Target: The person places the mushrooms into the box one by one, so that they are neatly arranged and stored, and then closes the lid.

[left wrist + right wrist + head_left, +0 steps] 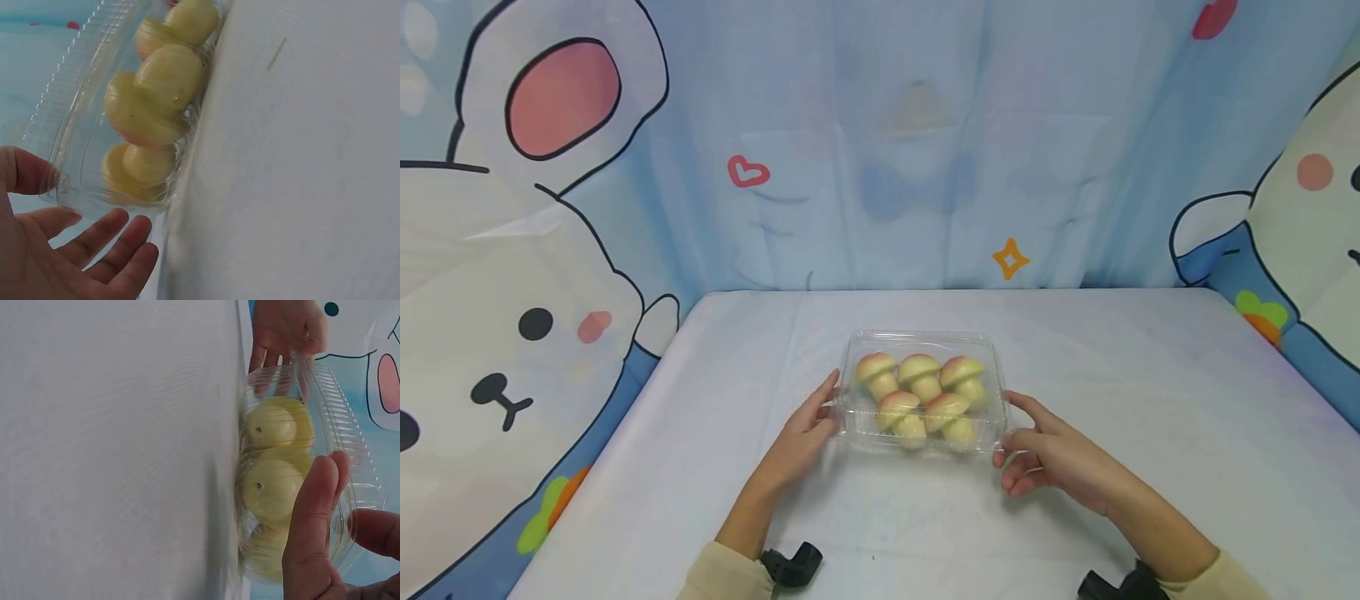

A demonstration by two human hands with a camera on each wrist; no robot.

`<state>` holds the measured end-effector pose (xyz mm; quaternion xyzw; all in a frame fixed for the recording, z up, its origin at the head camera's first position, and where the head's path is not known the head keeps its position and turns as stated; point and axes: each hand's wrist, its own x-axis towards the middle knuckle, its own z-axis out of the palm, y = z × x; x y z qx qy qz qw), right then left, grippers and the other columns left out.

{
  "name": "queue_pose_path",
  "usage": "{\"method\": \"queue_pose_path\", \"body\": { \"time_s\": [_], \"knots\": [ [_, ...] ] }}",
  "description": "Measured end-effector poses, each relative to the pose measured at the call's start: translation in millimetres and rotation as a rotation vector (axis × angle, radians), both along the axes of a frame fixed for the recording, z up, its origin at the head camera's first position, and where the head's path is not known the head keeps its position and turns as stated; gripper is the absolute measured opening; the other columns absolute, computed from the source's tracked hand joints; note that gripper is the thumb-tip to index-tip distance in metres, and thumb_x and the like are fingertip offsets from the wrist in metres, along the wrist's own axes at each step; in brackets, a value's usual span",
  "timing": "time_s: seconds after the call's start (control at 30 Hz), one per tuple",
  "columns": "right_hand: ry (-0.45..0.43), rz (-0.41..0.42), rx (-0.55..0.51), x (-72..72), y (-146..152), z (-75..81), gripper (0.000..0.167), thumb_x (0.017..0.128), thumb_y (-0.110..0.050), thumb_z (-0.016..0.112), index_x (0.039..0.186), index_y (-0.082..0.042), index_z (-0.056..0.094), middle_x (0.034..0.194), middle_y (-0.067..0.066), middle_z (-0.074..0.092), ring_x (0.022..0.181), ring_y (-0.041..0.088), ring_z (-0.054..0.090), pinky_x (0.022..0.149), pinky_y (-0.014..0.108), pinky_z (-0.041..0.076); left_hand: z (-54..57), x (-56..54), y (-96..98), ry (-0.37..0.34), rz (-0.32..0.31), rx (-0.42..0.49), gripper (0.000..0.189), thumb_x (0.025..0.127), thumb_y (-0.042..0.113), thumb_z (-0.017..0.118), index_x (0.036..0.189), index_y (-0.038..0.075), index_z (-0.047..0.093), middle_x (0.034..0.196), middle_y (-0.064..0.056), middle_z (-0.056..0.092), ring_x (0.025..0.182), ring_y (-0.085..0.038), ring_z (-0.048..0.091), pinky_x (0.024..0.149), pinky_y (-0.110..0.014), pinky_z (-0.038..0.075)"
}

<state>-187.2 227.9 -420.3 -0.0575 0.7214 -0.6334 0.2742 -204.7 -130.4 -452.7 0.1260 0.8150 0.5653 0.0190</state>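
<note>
A clear plastic clamshell box sits on the white-covered table with its lid down. Inside lie several mushroom-shaped pieces, pale yellow with reddish tops, in two rows. At the box's left side, my left hand has thumb and index finger at the rim by a corner; its other fingers spread beside the wall in the left wrist view. Around the front right corner, my right hand holds the rim, the index finger stretched along the side and the thumb at the edge. The lower fingers curl loosely.
The white tablecloth extends around the box on all sides. A light blue curtain with cartoon bears hangs behind the table. Black wrist mounts show near both sleeves at the bottom.
</note>
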Motion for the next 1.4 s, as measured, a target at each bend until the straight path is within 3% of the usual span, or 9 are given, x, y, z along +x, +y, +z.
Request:
{"method": "queue_pose_path", "body": {
  "time_s": [0.2,0.37,0.57,0.8,1.0,1.4],
  "knots": [
    [-0.029,0.061,-0.08,-1.3,7.0,-2.5,0.091,0.105,-0.018,0.055,0.165,-0.015,-0.013,0.089,0.005,0.069,0.069,0.015,0.072,0.071,0.035,0.065,3.5,0.4,0.1,0.055,0.042,-0.118,0.071,0.092,0.006,0.047,0.162,0.01,0.035,0.12,-0.014,0.061,0.093,-0.014,0.059,0.082,-0.026,0.048],
    [-0.032,0.079,-0.127,-1.3,8.3,-3.2,0.09,0.105,-0.017,0.054,0.164,-0.012,-0.014,0.086,0.003,0.07,0.071,0.013,0.073,0.072,0.033,0.066,3.9,1.4,0.9,0.049,0.044,-0.083,0.073,0.09,0.005,0.049,0.162,0.01,0.035,0.105,-0.01,0.063,0.082,-0.011,0.057,0.072,-0.023,0.045],
    [-0.013,0.048,-0.129,-1.5,7.8,-5.6,0.088,0.104,-0.015,0.055,0.164,-0.011,-0.01,0.085,0.001,0.07,0.069,0.011,0.07,0.071,0.031,0.064,1.4,1.1,1.3,0.018,0.055,-0.029,0.075,0.088,0.004,0.05,0.162,0.011,0.036,0.101,-0.01,0.062,0.076,-0.016,0.06,0.072,-0.024,0.05],
    [-0.004,0.018,-0.164,-2.5,7.9,-8.9,0.087,0.105,-0.015,0.055,0.165,-0.012,-0.006,0.083,-0.001,0.07,0.067,0.008,0.066,0.069,0.027,0.062,1.6,0.6,0.8,-0.046,-0.033,0.064,0.075,0.092,0.002,0.045,0.164,0.009,0.026,0.079,-0.009,0.059,0.066,-0.018,0.06,0.064,-0.029,0.057],
    [-0.001,0.013,-0.205,-2.8,7.6,-11.3,0.087,0.105,-0.014,0.055,0.166,-0.012,-0.007,0.084,-0.002,0.071,0.068,0.007,0.065,0.069,0.024,0.061,1.6,0.5,1.5,-0.089,-0.104,0.14,0.076,0.096,0.0,0.04,0.167,0.01,0.016,0.059,-0.006,0.058,0.052,-0.014,0.055,0.053,-0.026,0.054],
    [-0.001,0.047,-0.249,-2.9,9.5,-13.6,0.088,0.106,-0.014,0.054,0.165,-0.013,-0.01,0.086,-0.001,0.072,0.072,0.007,0.067,0.072,0.024,0.062,-0.5,-0.1,0.5,-0.112,-0.13,0.224,0.076,0.095,0.0,0.041,0.166,0.008,0.015,0.06,-0.003,0.056,0.051,-0.011,0.053,0.052,-0.023,0.05]
  ]
}}
